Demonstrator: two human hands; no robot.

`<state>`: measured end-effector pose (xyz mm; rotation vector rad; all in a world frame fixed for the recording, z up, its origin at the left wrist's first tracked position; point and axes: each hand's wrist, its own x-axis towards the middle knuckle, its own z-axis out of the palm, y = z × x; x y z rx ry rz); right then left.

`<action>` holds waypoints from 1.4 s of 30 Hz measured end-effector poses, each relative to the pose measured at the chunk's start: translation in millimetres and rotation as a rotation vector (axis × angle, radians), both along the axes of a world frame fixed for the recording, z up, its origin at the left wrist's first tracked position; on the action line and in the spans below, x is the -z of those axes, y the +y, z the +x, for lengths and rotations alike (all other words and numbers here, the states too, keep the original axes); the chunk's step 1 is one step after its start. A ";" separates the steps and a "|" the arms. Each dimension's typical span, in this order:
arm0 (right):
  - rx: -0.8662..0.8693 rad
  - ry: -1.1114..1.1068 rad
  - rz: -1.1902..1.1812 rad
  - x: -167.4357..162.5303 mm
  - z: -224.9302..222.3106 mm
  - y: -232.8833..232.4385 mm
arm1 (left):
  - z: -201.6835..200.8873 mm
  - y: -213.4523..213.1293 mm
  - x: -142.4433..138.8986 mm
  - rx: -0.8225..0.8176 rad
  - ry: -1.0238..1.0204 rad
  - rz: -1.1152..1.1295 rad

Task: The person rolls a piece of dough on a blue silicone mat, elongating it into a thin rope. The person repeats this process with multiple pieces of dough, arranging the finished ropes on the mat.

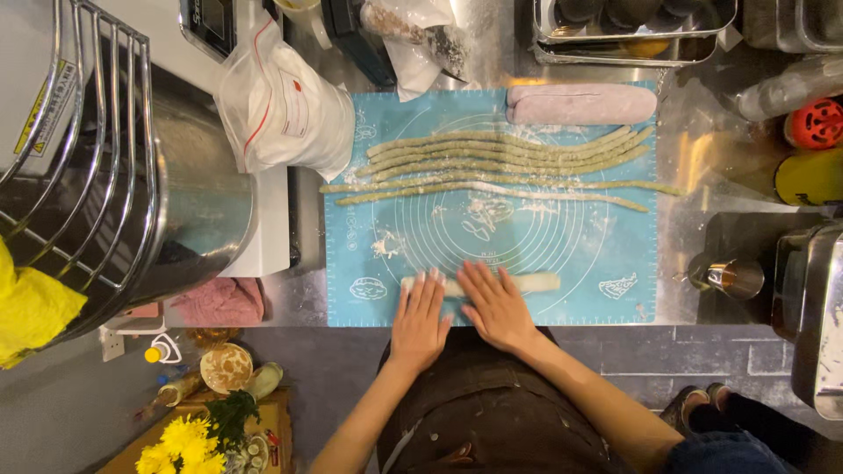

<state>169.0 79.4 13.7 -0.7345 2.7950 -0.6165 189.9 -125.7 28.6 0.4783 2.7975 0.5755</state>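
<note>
Both hands, left hand (420, 318) and right hand (494, 305), lie spread flat, palms down, side by side on the pale dough roll (527, 283), whose long axis runs left-right across the blue mat (615, 237), its free end right.

A bakery kitchen: a steel table (694, 158) carries a blue pastry mat (615, 254), dough ropes (500, 154), a big mixer bowl (189, 202) and metal trays (632, 39).

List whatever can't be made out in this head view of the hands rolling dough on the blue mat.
- Pale dough piece: its middle is hidden under the left hand and right hand.
- Metal trays: cut off by the top edge; the dark contents are unclear.
- Mixer bowl: its inside is hidden by its own wall and the wire guard.
- Plastic bag: print too small.
</note>
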 end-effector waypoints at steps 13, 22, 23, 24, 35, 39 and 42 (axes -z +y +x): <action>0.157 0.073 0.040 13.2 -76.1 -12.4 | -102.5 9.7 38.7 -0.123 0.131 -0.047; 0.094 0.064 0.028 18.9 -51.0 -17.1 | -39.7 -3.3 26.9 -0.128 0.102 0.012; 0.138 0.079 0.044 24.0 -69.7 -21.7 | -66.6 -0.9 37.4 -0.157 0.157 -0.017; 0.185 0.091 0.064 26.9 -84.7 -25.8 | -94.1 2.5 46.6 -0.212 0.174 -0.029; -0.094 -0.058 0.045 6.5 -15.8 4.8 | 16.7 -21.2 12.1 -0.079 0.011 -0.060; 0.048 0.058 0.101 13.0 -27.1 22.0 | -26.6 -16.2 34.3 -0.141 -0.017 -0.014; 0.227 0.048 0.029 14.5 -68.8 35.9 | -75.4 -7.7 34.9 -0.212 0.090 0.000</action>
